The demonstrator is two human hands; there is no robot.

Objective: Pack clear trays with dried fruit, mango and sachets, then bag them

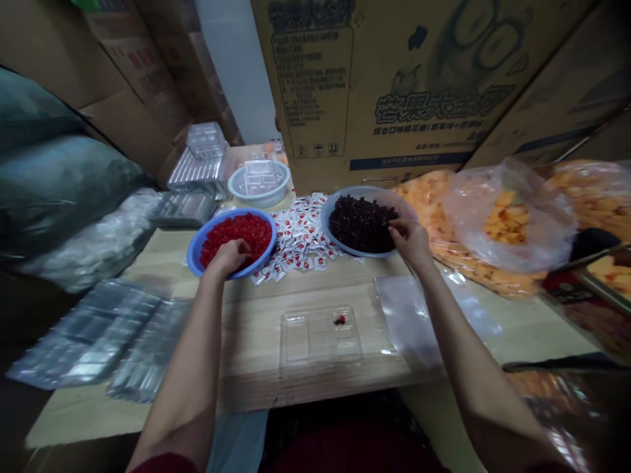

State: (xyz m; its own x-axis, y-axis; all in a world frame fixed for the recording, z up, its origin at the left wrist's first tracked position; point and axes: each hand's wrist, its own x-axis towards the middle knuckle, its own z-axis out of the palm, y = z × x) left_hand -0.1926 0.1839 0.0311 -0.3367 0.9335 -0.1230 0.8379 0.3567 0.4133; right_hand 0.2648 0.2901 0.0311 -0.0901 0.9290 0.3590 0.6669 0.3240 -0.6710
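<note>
My left hand [231,257] reaches over the rim of a blue bowl [193,257] filled with small glossy red pieces [239,230]. Its fingers curl together at the pieces, and whatever lies between the tips is hidden. At the right side of a second pale blue bowl [335,244], my right hand [411,240] pinches at the edge of a heap of dark brown pieces [362,220]. Between my forearms lies a clear plastic compartment tray [320,338]; one small compartment at its upper right holds a red piece and a dark piece [340,320].
Small white-and-red sachets [303,230] are heaped between the bowls. Stacked clear trays [93,335] lie at left, with more behind. A light bowl [261,190] holds a tray. Clear plastic sheets [409,309] and bags of orange pieces [507,223] are at right. A large carton [379,85] stands behind.
</note>
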